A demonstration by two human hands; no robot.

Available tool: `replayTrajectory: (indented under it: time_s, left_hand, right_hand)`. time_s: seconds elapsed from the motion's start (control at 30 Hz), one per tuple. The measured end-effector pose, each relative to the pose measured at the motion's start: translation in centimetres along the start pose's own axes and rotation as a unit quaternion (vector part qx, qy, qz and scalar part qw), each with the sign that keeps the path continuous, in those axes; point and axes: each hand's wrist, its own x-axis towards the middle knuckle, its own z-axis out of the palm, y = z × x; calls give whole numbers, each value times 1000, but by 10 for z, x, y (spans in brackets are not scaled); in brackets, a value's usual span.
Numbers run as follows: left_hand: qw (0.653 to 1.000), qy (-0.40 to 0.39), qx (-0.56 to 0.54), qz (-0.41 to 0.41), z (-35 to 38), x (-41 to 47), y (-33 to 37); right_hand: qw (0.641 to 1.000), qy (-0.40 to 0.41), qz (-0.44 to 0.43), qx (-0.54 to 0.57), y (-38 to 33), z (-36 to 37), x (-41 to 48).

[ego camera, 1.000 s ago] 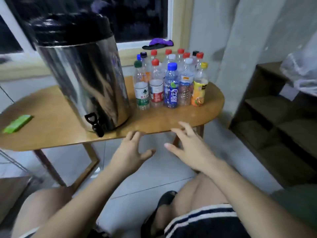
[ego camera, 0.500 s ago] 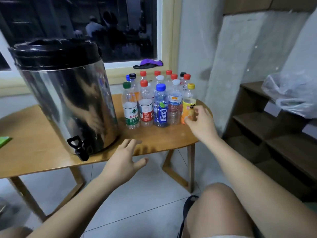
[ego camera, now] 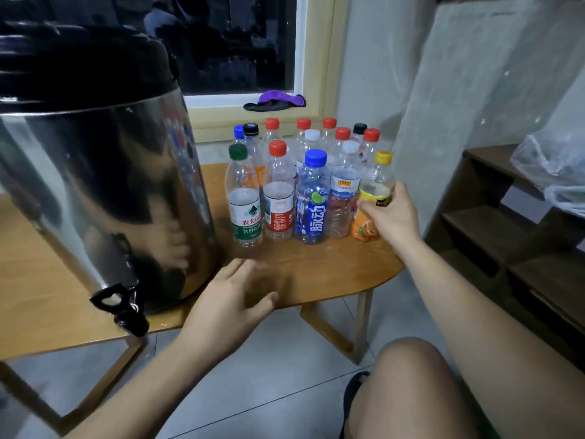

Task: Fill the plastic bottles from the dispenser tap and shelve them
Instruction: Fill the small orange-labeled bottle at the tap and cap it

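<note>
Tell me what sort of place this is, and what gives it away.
Probably a plain indoor room, perhaps a home or dormitory: a wooden table stands by a dark window on a tiled floor, with a wooden shelf unit to the right.

The left grip [ego camera: 232, 296] hangs palm down, fingers loosely spread and thumb out, slightly blurred. Its bare left forearm [ego camera: 152, 375] runs in from the lower left. The right arm [ego camera: 474, 312] stretches forward, nearly straight. The right grip [ego camera: 392, 217] curls its fingers round the yellow-capped bottle [ego camera: 376, 182].
</note>
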Motion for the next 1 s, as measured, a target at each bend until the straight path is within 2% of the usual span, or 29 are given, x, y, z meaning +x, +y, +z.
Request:
replayTrajectory:
  time_s: [0.17, 0.23, 0.4, 0.53, 0.6, 0.67, 0.73, 0.9, 1.0]
  left_hand:
    - [1000, 29, -8, 0, -9, -27, 0]
    - [999, 35, -38, -4, -13, -31, 3]
    - [992, 32, -126, -3, -29, -31, 16]
    - [958, 67, -280, 13, -48, -33, 31]
    - [948, 89, -306, 12, -59, -42, 37]
    - [952, 115, -282, 19, -69, -57, 35]
    - [963, 106, -247, 30, -80, -74, 31]
    - [984, 3, -171, 44, -111, -105, 26]
    - [990, -6, -127, 55, -128, -107, 16]
  right_hand:
    - [997, 40, -64, 28, -17, -21, -55]
    - [994, 27, -79, 65, -29, -25, -85]
    - [977, -120, -120, 132, -54, -5, -164]
    - [942, -253, -151, 163, -69, 14, -216]
    - [924, -319, -147, 154, -76, 17, -233]
    - [910, -361, -153, 133, -80, 18, -244]
    - [890, -405, -168, 126, -81, 12, -249]
    - [795, -552, -174, 181, -94, 6, -265]
    - [786, -568, -174, 174, -111, 16, -265]
